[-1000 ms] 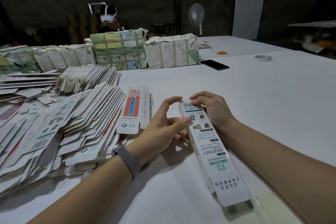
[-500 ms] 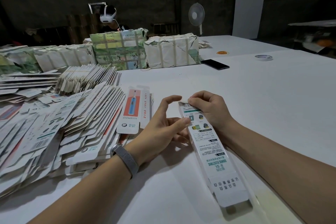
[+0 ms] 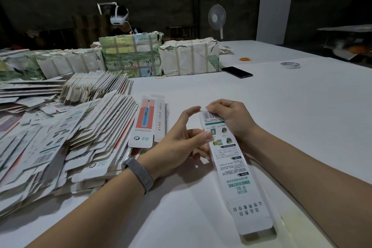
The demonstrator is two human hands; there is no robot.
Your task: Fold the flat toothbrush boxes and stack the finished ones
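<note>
Head view: a person's two bare forearms reach over a white table (image 3: 281, 106), working one box.
Box in hand: a long white cardboard toothbrush box with teal print and a barcode (image 3: 231, 167) lies lengthwise on the table, far end between the hands, near end flap open toward the camera.
Right hand: the right hand (image 3: 231, 119) is curled over the far end of the box, fingertips pinching the small end flap by the barcode.
Left hand: the left hand (image 3: 181, 147) holds the box's left edge, thumb tip pressed on the printed top face, lower fingers tucked under the side; the index finger arches up free, leaving a narrow gap to the right fingertips.
Wrist: a grey mesh watch band (image 3: 138, 173) sits on the left wrist.
Change since a second ago: the right fingers have slid slightly further over the barcode end and the flap is tucked lower; the left grip and the box's place on the table match the earlier frames.
Flat stock: a broad fanned heap of unfolded white box blanks (image 3: 50, 147) covers the table's left side.
Top blank: a flat blank showing a blue toothbrush on a red panel (image 3: 146, 121) lies just left of the left hand.
Far table: paper-wrapped strapped bundles (image 3: 189, 56), a black phone (image 3: 237, 72), a roll of tape (image 3: 290, 65).
</note>
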